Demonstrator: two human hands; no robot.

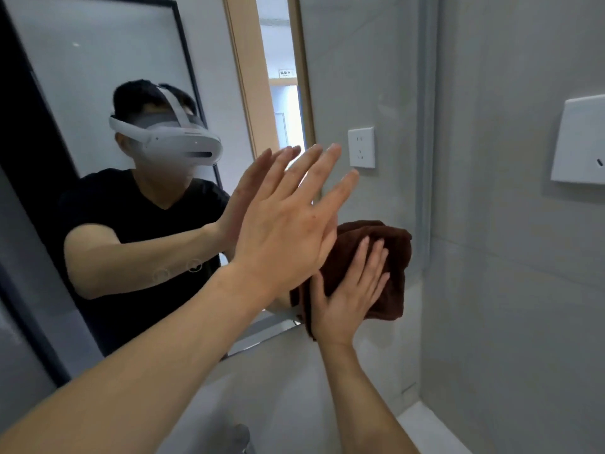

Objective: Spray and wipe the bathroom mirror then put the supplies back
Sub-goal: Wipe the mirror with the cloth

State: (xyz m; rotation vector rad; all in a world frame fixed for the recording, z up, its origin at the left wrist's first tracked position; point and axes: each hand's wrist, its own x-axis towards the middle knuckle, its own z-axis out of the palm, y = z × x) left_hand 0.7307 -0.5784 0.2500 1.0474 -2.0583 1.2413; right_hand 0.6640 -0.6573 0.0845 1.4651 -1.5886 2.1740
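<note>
The right hand (347,290) is pressing the brown cloth (376,270) flat-fingered at the mirror (98,93)'s lower right corner, half over the wall, while the left hand (281,231), grip wide and holding nothing, is risking fresh smudges on the glass.

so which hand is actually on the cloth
The right hand, the lower one, presses the brown cloth flat at the mirror's lower right corner. The left hand is spread higher up, holding nothing.

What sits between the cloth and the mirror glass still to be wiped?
Only the left hand, flat and open on the mirror just above the brown cloth that the right hand presses at the lower right corner.
</note>
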